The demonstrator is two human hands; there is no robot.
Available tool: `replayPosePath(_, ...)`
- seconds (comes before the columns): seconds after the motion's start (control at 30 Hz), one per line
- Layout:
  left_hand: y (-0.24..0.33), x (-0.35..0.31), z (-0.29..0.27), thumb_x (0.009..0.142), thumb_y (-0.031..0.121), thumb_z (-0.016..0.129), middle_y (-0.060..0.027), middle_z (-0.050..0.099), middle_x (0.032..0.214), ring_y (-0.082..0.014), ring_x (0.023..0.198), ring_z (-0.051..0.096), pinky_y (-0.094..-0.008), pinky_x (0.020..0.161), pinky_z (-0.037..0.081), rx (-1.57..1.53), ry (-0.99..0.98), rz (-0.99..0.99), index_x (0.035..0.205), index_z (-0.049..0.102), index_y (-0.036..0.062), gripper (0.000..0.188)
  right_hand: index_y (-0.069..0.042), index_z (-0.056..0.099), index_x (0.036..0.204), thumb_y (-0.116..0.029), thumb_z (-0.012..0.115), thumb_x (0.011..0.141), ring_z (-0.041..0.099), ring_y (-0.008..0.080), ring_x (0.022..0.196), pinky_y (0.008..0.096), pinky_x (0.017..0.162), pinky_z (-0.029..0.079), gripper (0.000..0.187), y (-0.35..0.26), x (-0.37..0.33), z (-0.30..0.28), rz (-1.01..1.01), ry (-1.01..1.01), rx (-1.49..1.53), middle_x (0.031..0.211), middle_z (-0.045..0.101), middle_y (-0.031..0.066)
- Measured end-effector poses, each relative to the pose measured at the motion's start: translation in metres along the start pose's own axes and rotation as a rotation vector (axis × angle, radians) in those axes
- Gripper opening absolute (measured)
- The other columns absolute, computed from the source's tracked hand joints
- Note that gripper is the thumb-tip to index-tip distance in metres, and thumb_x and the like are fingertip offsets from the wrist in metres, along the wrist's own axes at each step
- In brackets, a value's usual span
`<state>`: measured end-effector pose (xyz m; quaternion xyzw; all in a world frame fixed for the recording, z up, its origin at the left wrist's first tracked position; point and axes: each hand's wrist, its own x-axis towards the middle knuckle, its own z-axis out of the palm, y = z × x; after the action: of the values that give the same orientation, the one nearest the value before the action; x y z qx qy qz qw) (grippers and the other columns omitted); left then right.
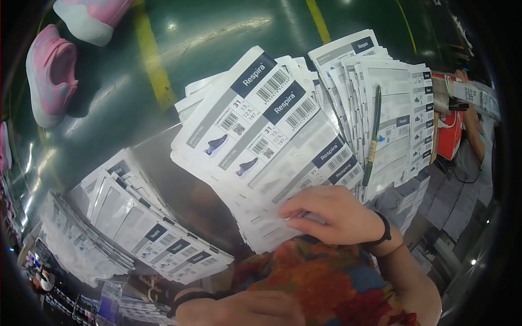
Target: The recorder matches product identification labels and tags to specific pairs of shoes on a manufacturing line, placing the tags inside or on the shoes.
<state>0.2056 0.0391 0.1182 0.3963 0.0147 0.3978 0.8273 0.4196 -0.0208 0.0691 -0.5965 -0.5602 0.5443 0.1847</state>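
Note:
A thick stack of printed sticker sheets, with barcodes and small shoe pictures, lies fanned out in front of me. My right hand, a dark band on its wrist, rests over the near part of this stack. Its thumb and forefinger are pinched; whatever small thing sits between the tips is too small to name. Some stickers are gone from the top sheet there. Low at the lower edge is my left hand, against my colourful patterned clothing. Its fingers are smeared and partly cut off, with no held thing showing.
More sheet stacks lie to the left and right. A green pen lies on the right stack. Beyond runs a green surface with yellow lines, bearing pink shoes. At far right are another person's arm and a red box.

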Motion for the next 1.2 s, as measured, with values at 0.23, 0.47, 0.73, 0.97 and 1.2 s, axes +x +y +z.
replayPosePath(0.23,0.011,0.019,-0.001,0.073,0.004,0.066,-0.0160,0.070,0.096,-0.0264,0.087,0.069,-0.0322,0.070,0.053,0.505,-0.022,-0.238,0.090,0.071,0.0013,0.018,-0.003,0.067,0.104,-0.012,0.071,0.090,0.072,0.0243,0.079,0.0317,0.068,0.056,0.017,-0.007,0.000,-0.005,-0.017,-0.031,0.070,0.088,0.071,0.0112)
replayPosePath(0.47,-0.009,0.039,0.034,0.078,0.008,0.073,-0.0095,0.073,0.085,-0.0186,0.064,0.061,-0.0305,0.057,0.044,0.371,0.469,0.297,0.081,0.074,0.0044,0.005,-0.002,0.068,0.104,-0.012,0.071,0.090,0.072,0.0240,0.078,0.0315,0.068,0.056,0.017,-0.001,-0.001,-0.003,-0.031,-0.026,0.106,0.087,0.071,0.0112)
replayPosePath(0.73,-0.018,0.048,0.038,0.085,0.009,0.070,-0.0075,0.071,0.080,-0.0168,0.057,0.056,-0.0277,0.050,0.040,0.187,0.350,0.439,0.081,0.073,0.0113,0.006,-0.002,0.068,0.103,-0.011,0.072,0.090,0.073,0.0234,0.078,0.0306,0.068,0.057,0.016,-0.005,-0.001,-0.002,-0.005,-0.012,0.117,0.087,0.072,0.0119)
replayPosePath(0.97,0.041,0.059,0.000,0.074,-0.003,0.073,-0.0103,0.071,0.090,-0.0210,0.073,0.067,-0.0319,0.063,0.054,1.020,-0.038,-0.063,0.094,0.073,0.0015,0.020,-0.002,0.068,0.102,-0.010,0.071,0.090,0.073,0.0229,0.077,0.0303,0.068,0.057,0.014,-0.008,0.000,-0.007,-0.024,0.039,0.129,0.086,0.072,0.0119)
replayPosePath(1.2,0.021,0.165,-0.182,0.072,-0.004,0.065,-0.0185,0.036,0.153,-0.0502,0.132,0.040,-0.0542,0.101,0.043,2.522,-0.059,0.185,0.147,0.045,0.0217,0.082,-0.002,0.068,0.103,-0.018,0.068,0.093,0.073,0.0228,0.076,0.0301,0.067,0.056,0.020,-0.014,0.000,-0.006,-0.025,0.032,0.090,0.085,0.072,0.0121)
